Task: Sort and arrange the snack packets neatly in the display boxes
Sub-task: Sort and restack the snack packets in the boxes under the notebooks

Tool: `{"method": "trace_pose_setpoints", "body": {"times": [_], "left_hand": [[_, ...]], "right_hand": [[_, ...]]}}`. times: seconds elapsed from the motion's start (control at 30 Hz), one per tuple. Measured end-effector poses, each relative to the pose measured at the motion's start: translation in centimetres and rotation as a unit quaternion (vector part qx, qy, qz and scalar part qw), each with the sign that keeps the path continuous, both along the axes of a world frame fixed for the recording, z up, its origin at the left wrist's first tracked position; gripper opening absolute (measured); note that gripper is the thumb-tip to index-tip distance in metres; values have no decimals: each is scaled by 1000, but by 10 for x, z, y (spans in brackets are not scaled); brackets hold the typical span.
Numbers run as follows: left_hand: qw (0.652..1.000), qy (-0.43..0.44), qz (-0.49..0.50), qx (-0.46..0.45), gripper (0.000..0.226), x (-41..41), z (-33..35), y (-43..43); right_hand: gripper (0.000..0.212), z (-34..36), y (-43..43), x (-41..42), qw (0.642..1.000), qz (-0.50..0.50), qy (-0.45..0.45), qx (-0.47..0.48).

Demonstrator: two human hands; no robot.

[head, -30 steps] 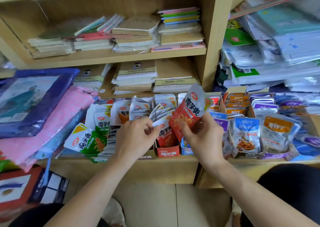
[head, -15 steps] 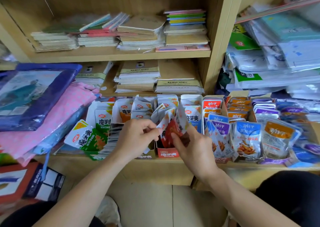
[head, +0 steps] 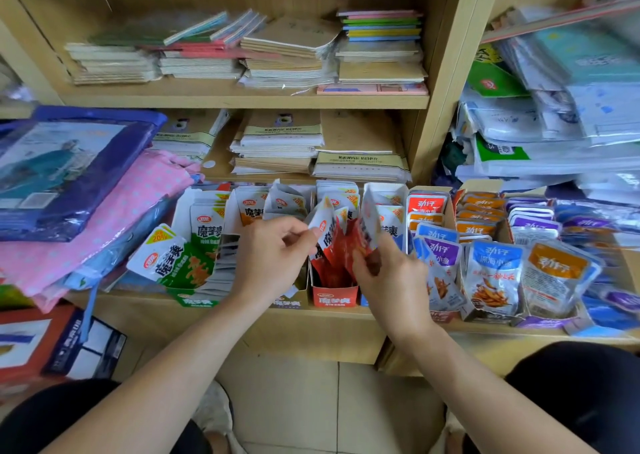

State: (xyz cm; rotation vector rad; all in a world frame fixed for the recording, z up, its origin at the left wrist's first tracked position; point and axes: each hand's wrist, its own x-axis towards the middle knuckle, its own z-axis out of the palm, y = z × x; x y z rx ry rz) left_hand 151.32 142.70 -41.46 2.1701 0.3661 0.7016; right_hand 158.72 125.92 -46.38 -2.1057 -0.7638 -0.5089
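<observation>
Lying at the far left, a blue plastic-wrapped package (head: 69, 176) rests on a pink dotted cloth (head: 121, 211), and both sit on the wooden shelf (head: 311, 336) that carries the snacks. Just right of the cloth, a green-and-white snack packet (head: 173, 263) leans out at the front of the green display box (head: 195, 302), with more packets of that kind standing upright behind it.

The left hand (head: 273, 256) comes next, hovering over the neighbouring box. Its fingers (head: 301, 237) are curled, and thumb and forefinger pinch the top edge of a white-topped packet (head: 322, 223), which tilts toward the left. Below that packet stands the red display box (head: 334, 297), with red packets (head: 332, 256) standing loosely in it at mixed angles.

The right hand (head: 391, 280) is just beside the left, at the right wall of the same box. Its fingers are closed round a red packet with a silver back (head: 366, 228). This packet stands tilted over the red box, touching the others. Its lower end is hidden behind the hand, so how deep it sits cannot be told.

Farther right, blue fish packets (head: 493, 273) stand at the front of their box. An orange packet (head: 557, 273) stands beside them, and purple packets (head: 533, 223) lie in rows behind. Stacked notebooks (head: 287, 55) fill the upper shelf.
</observation>
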Motion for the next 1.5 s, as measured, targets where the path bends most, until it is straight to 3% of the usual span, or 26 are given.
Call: {"method": "trace_pose_setpoints", "body": {"times": [0.1,0.27,0.47,0.57,0.7,0.77,0.87,0.93,1.1,1.2,1.3,1.4,1.5], "left_hand": [[997,60,-41,12,15,2,-7,4],[978,143,-105,107,24,3,-9,4],[957,197,-189,103,20,-3,6,18],[973,166,-127,96,28,-10,14,34],[985,125,-30,111,29,-16,22,66],[976,174,-85,98,35,-20,26,80],[926,288,-200,141,61,-31,26,86],[900,311,-235,197,53,-36,19,84],[917,256,-255,167,27,-37,7,81],[946,202,-207,149,31,-34,3,81],[960,148,-138,193,56,-24,1,82],[939,188,-83,276,80,-9,2,79],[919,230,-92,308,76,3,-3,75]], "right_hand": [[39,-5,1,-3,992,75,55,-88],[36,-8,-2,-5,981,105,117,-111],[77,9,-6,-7,990,82,-50,-99],[71,7,-3,-1,974,85,-125,-171],[55,-3,3,3,968,89,-96,-212],[48,-3,4,2,971,73,-87,-211],[52,6,6,-2,977,40,-87,-193],[56,12,9,-3,977,62,-100,-178],[63,14,28,-1,951,155,-134,-233],[63,14,39,3,936,167,-136,-277],[46,16,44,6,940,160,-139,-265],[22,18,41,9,958,130,-144,-211],[13,19,34,14,972,97,-135,-164]]}}
